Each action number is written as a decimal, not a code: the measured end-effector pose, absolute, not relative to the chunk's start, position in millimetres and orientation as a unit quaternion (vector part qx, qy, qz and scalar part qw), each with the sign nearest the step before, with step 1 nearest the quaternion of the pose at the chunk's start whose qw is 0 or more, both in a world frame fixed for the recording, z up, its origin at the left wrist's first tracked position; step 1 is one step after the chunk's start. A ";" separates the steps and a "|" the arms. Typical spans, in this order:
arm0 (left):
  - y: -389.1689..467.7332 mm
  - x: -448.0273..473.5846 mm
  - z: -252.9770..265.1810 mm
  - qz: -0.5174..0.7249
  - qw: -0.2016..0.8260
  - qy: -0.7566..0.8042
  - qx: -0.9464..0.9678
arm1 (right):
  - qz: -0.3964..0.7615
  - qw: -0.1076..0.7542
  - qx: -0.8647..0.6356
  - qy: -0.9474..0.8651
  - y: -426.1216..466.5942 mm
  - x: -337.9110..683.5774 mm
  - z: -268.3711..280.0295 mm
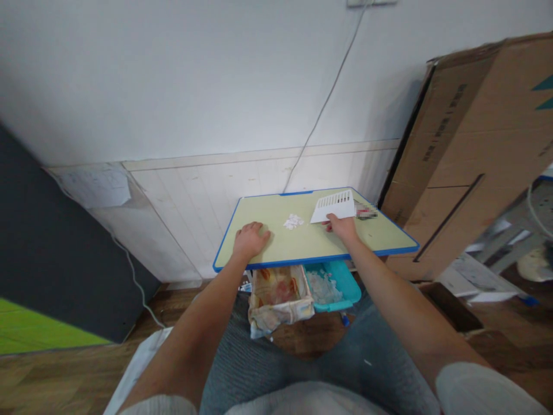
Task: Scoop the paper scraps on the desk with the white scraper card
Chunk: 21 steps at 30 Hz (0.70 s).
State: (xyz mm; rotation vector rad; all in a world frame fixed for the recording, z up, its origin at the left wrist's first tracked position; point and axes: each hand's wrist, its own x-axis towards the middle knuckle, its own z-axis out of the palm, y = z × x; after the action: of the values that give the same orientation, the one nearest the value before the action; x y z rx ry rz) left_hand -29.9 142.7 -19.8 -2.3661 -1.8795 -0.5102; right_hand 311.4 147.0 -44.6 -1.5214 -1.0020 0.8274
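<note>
Between my hands, a small pile of white pieces (294,221) lies on the pale yellow tabletop (298,245) with blue edging. My right hand (342,226) pinches the near edge of a white slotted sheet (332,211), thumb on top. A row of narrow slots runs along the sheet's far side, and it is held tilted right of the pile. To the left of the pile, my left hand (251,239) rests on the tabletop with its fingers out and nothing in it. Just beyond the sheet on the right lies a pixelated item (366,211) with some red on it.
Below the table's near edge are a cloth-lined box (280,314) and a turquoise basket (345,300) holding whitish scraps. A large cardboard box (470,138) stands at the right. A cable (330,95) runs down the wall behind the table. A dark panel (64,242) is at the left.
</note>
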 end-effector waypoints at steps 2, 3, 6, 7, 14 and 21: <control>142.4 -29.7 -19.8 -0.165 0.039 -0.613 -0.772 | 0.349 0.536 -0.640 -0.427 145.6 310.4 -43.5; 142.1 -29.5 -19.5 -0.165 0.038 -0.613 -0.772 | 0.349 0.533 -0.639 -0.431 144.7 309.8 -42.9; 140.3 -28.4 -17.6 -0.162 0.034 -0.616 -0.770 | 0.351 0.525 -0.636 -0.444 141.5 308.2 -40.9; 139.6 -28.0 -16.8 -0.161 0.032 -0.617 -0.770 | 0.351 0.523 -0.636 -0.446 140.5 307.8 -40.2; 137.1 -27.2 -14.2 -0.161 0.030 -0.617 -0.770 | 0.343 0.527 -0.633 -0.452 137.1 305.4 -38.3; 138.1 -27.4 -15.0 -0.160 0.029 -0.618 -0.769 | 0.336 0.536 -0.633 -0.446 137.9 304.2 -39.7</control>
State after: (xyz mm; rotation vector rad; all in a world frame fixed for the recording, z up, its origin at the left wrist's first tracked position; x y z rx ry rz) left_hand -27.4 138.1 -15.0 -2.3718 -1.9062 -0.4944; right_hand 304.2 137.9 -39.7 -1.5083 -1.0611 0.7997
